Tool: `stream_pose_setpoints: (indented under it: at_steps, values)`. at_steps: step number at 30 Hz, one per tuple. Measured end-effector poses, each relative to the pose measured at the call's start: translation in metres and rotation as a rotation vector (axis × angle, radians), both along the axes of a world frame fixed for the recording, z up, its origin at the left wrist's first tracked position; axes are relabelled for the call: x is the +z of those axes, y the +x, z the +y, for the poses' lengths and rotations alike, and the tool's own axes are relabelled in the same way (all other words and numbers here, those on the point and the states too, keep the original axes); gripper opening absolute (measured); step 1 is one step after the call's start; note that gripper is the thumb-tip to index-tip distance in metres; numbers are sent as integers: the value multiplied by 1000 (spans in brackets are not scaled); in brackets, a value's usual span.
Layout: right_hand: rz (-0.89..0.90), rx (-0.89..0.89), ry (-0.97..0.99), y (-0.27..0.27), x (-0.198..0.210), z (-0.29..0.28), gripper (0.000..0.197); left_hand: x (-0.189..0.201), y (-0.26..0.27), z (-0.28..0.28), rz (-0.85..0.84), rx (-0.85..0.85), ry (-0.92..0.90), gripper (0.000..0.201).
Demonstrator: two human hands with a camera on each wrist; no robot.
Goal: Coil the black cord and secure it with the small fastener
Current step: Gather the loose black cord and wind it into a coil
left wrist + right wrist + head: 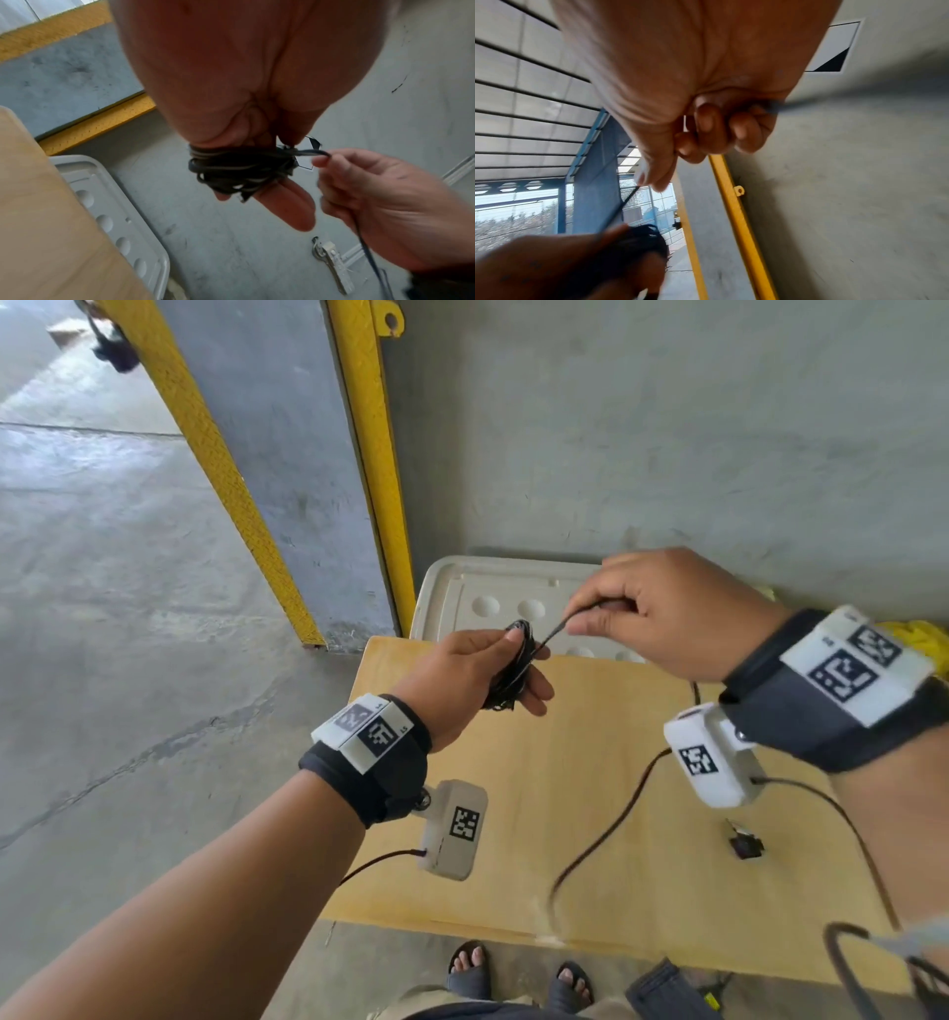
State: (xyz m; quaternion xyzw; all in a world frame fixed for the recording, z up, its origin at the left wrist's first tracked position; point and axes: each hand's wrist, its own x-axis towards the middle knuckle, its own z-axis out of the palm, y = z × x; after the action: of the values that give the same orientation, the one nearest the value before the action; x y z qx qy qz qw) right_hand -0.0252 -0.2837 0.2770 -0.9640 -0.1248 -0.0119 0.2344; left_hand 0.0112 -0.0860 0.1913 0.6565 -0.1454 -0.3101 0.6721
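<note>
The black cord [513,667] is wound into a small coil round the fingers of my left hand [518,654], held above the far edge of the wooden table [565,803]. The thumb presses on the coil [241,170]. My right hand [580,617] pinches the free strand [312,152] just right of the coil and holds it taut. The rest of the cord [606,834] trails from that hand across the table to its front edge. A small black and silver clip [744,846] lies on the table at the right, below my right wrist. In the right wrist view the strand [626,201] runs to the coil [639,241].
A white moulded tray [452,588] leans behind the table against the concrete wall. Yellow posts [377,469] stand at the left of it. Thin cables hang from both wrist cameras. Sandalled feet [467,963] stand at the table's front edge.
</note>
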Motion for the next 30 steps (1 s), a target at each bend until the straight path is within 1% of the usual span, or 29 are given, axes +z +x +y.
stream_pose_setpoints:
  at_steps: [3, 6, 8, 9, 11, 12, 14, 15, 16, 18, 20, 22, 24, 27, 30]
  values:
    - [-59, -61, 125, 15, -10, -10, 10, 3, -11, -1, 59, -72, -88, 41]
    - [-124, -117, 313, 22, -25, -10, 13, 6, -19, 0, 123, -149, -196, 43]
    - [-132, -175, 465, 22, -37, -8, 14, 10, -24, 0, 168, -191, -289, 46]
    - [-108, -216, 538, 21, -45, -5, 15, 14, -26, 0, 183, -191, -340, 47]
    - [-42, -288, 644, 17, -66, 1, 21, 22, -26, -3, 191, -145, -435, 48]
    - [-4, -291, 674, 13, -79, 6, 25, 25, -24, -5, 194, -99, -480, 48]
    - [63, -274, 668, 5, -97, 20, 36, 28, -17, -5, 216, 10, -554, 49]
    - [70, -273, 658, 0, -104, 27, 35, 28, -13, -4, 230, 53, -577, 49]
    - [63, -279, 678, -4, -108, 33, 30, 27, -9, -2, 236, 87, -590, 49]
    - [72, -288, 731, -12, -113, 41, 16, 24, -5, 2, 226, 142, -597, 49]
    - [115, -277, 679, -19, -117, 45, 18, 22, -2, 3, 216, 199, -601, 48]
    - [165, -222, 562, -26, -119, 51, 21, 19, 3, 2, 195, 277, -592, 47]
    - [210, -164, 453, -33, -118, 56, 23, 17, 7, 1, 161, 344, -546, 46]
    - [270, -120, 341, -39, -112, 56, 26, 12, 14, 5, 110, 390, -449, 46]
    - [262, -15, 170, -43, -95, 55, 33, 3, 20, 10, 65, 407, -364, 43]
